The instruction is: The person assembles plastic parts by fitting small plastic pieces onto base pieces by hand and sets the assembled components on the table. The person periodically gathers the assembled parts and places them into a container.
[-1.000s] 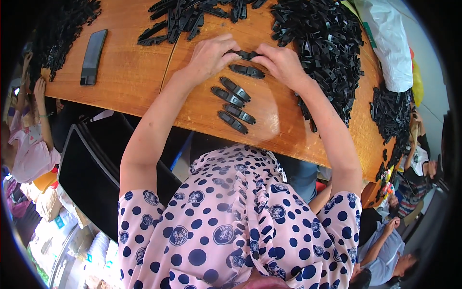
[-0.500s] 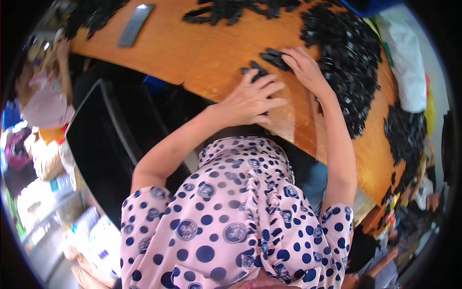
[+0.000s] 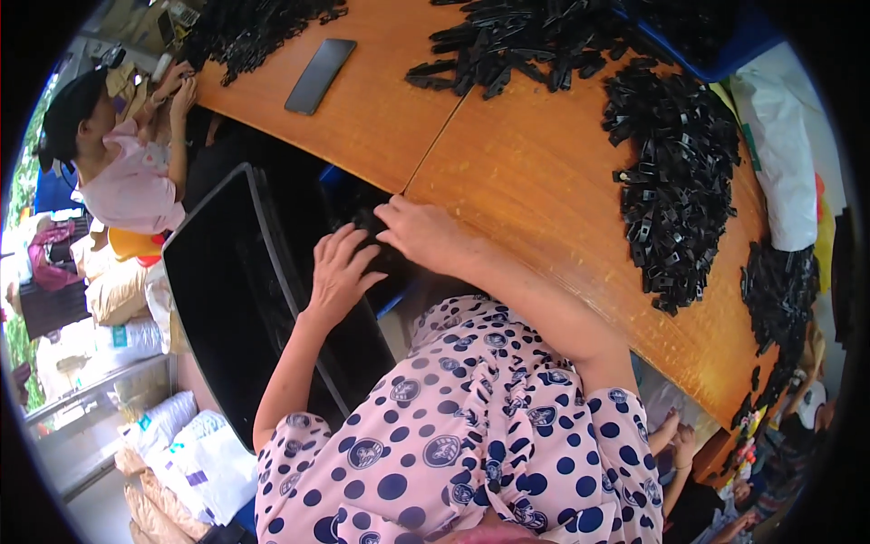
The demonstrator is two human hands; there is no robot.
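Observation:
My left hand (image 3: 337, 272) hovers over the dark space beside the table's near edge. Its fingers are spread and slightly bent, with nothing visible held in them. At the table's edge, my right hand (image 3: 420, 234) reaches across to the left, with its fingertips bent and apart past the edge. Small black pieces (image 3: 366, 221) show between the two hands, blurred against the dark; whether they touch my fingers I cannot tell. A large heap of black plastic clips (image 3: 675, 195) lies on the wooden table (image 3: 535, 172), to the right of my right arm.
More black clips (image 3: 517, 45) lie at the far side, beside a blue bin (image 3: 716, 63). A dark phone-like slab (image 3: 321, 76) rests on the table. Left of my legs stands a large black container (image 3: 258, 218). Another person (image 3: 131, 163) works at the far left.
Both hands have moved left from the tabletop to its near edge. The black pieces that were under them are gone from that spot. My view has shifted, showing more of the left.

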